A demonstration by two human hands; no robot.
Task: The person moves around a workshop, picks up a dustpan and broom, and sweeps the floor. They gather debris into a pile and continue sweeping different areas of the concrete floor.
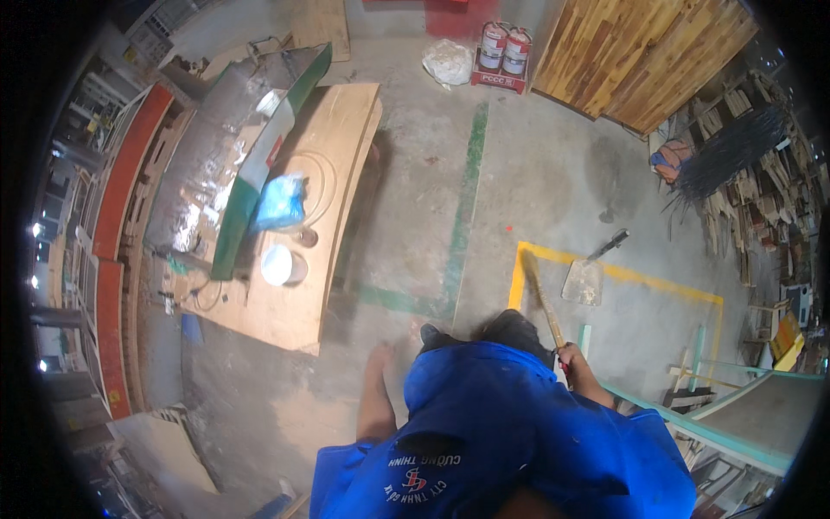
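Observation:
My right hand [570, 354] is closed around a long, thin tan stick [545, 303] that slants away over the floor. Something small, red and white shows just below that hand, too little of it to name. A flat grey dustpan [583, 284] with a dark handle lies beyond the stick, apart from my hand. At my left side hangs my left hand [381, 356], near the worktable's front corner and touching nothing visible. Its fingers are too blurred to read.
On the left, a wooden worktable [303, 324] bears a white tub [277, 265], a blue plastic bag [280, 202] and a green-edged trough [232, 227]. Two extinguishers [504, 49] stand far off by a white sack [449, 63]. Stacked wood [735, 212] lines the right; a green-edged frame [705, 426] is nearby.

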